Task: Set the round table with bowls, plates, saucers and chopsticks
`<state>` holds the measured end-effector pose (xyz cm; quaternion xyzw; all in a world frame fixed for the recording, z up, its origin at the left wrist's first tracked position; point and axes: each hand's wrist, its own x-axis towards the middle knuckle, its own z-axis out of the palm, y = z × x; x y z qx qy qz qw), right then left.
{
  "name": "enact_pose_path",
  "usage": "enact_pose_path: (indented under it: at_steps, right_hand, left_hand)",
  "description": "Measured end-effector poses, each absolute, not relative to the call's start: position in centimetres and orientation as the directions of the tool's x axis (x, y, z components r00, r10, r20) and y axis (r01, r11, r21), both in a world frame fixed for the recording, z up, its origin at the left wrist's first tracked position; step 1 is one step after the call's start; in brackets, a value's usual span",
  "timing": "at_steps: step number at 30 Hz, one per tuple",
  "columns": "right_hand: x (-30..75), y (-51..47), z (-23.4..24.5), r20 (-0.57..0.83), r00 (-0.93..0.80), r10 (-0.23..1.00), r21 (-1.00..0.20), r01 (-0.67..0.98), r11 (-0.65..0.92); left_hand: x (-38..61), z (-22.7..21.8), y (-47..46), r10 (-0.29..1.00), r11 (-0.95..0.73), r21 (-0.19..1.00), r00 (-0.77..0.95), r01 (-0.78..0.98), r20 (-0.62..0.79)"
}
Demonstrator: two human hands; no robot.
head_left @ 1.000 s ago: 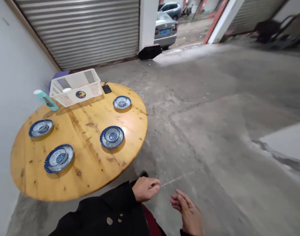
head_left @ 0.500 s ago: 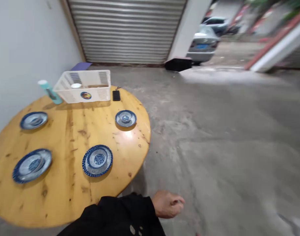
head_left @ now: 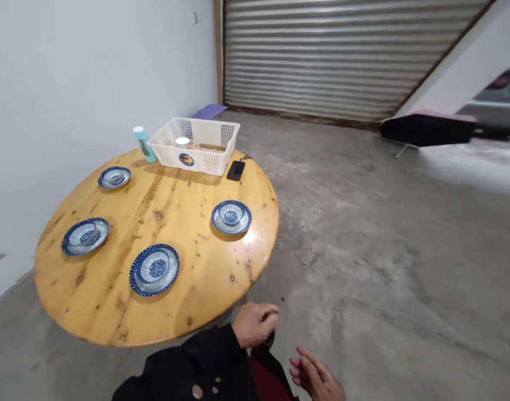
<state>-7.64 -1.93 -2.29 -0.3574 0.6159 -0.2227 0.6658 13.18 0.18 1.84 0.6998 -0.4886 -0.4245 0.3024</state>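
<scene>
Laid out: four place settings on the round wooden table (head_left: 192, 245), each a plate with a bowl standing on it; a jar and thin sticks are in the basket, not among the settings.
Left front setting: round plate (head_left: 67, 245), blue patterned rim, with a glazed bowl (head_left: 88, 235) on it.
Left rear setting: matching plate (head_left: 102, 177) and small bowl (head_left: 114, 177), near the wall side.
Bottle: teal, slim, white-capped bottle (head_left: 145, 146), upright beside the basket.
Front setting: plate (head_left: 135, 274) with a dark blue scalloped-looking band; its bowl (head_left: 157, 267) has a dense blue motif at the bottom.
Basket: white plastic, latticed basket (head_left: 205, 163) with an oval sticker; inside, a white-lidded jar (head_left: 182, 142) and brown sticks (head_left: 213, 147) — chopsticks, probably.
Right setting: plate (head_left: 215, 217) and bowl (head_left: 231, 215), near the table's glossy right edge.
Phone: flat black phone (head_left: 236, 170), strap attached, just beside the basket.
Left hand: left hand (head_left: 254, 325), black-sleeved, by the table edge, fingers curled; whether fingertips meet thumb, I cannot tell — nothing held shows.
Right hand: right hand (head_left: 315, 377), over the concrete floor (head_left: 384, 267), fingers loosely bent, thumb apart, nothing visible in it.
</scene>
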Motion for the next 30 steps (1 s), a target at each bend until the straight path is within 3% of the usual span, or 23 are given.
enact_pose_path:
  at_steps: [4, 9, 13, 21, 30]
  right_hand:
    - [-11.9, -10.6, -0.8, -0.590, 0.135, -0.796, -0.807, -0.135, 0.575]
    - [-17.3, -19.4, -1.0, -0.566, 0.034, -0.824, -0.822, -0.102, 0.560]
    - [-17.3, -24.5, -1.8, -0.593, 0.079, -0.801, -0.805, -0.075, 0.588]
    - [-10.9, -34.2, -2.1, -0.642, 0.278, -0.714, -0.763, -0.145, 0.629]
    - [-7.8, -51.4, -0.9, -0.594, 0.166, -0.787, -0.796, -0.259, 0.547]
  left_hand:
    - [10.0, 2.7, -6.6, -0.913, -0.388, 0.842, 0.283, -0.374, -0.295]
    - [5.2, 3.9, -14.1, -0.927, -0.366, 0.847, 0.236, -0.385, -0.293]
    - [3.5, 4.0, -18.2, -0.921, -0.388, 0.817, 0.215, -0.427, -0.325]
    - [6.9, 2.6, -29.2, -0.896, -0.421, 0.835, 0.304, -0.354, -0.322]
    - [13.3, 3.5, -43.3, -0.901, -0.359, 0.887, 0.356, -0.291, -0.248]
